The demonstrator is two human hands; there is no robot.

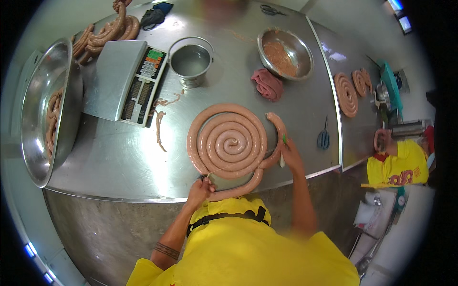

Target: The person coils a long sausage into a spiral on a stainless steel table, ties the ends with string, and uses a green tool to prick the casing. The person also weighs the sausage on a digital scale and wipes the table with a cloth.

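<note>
The left hand [204,187] is closed at the near edge of the table [305,105], fingers pinching a string [220,168]; a small dark thing by the fingertips is too small to make out. A length of sausage [245,189] curves from beside this hand along that edge, close against the person's body. A lean inward could squash it or roll it off the edge.

The right hand [290,155] is closed around a slim green-and-pale tool [282,161], perhaps a knife, and sits against the curved end piece [273,125]. If the tool is sharp, a slip could nick the casing or the fingers. The two pieces meet at a narrow pinch, which a twist or tug could split.

Just beyond lies the coil [226,140], flat on the table between the hands, its rings close together. The string crosses its nearer rings; pulled hard, it could cut the casing or drag the rings apart. Where its far end goes, I cannot tell.

Scissors [324,139] lie to the right, well apart. Farther back, scraps [160,128] beside the scale [144,86] could stick to anything slid over them. The bucket [191,62] holds liquid; a knock could wet the table and make it slippery.
</note>
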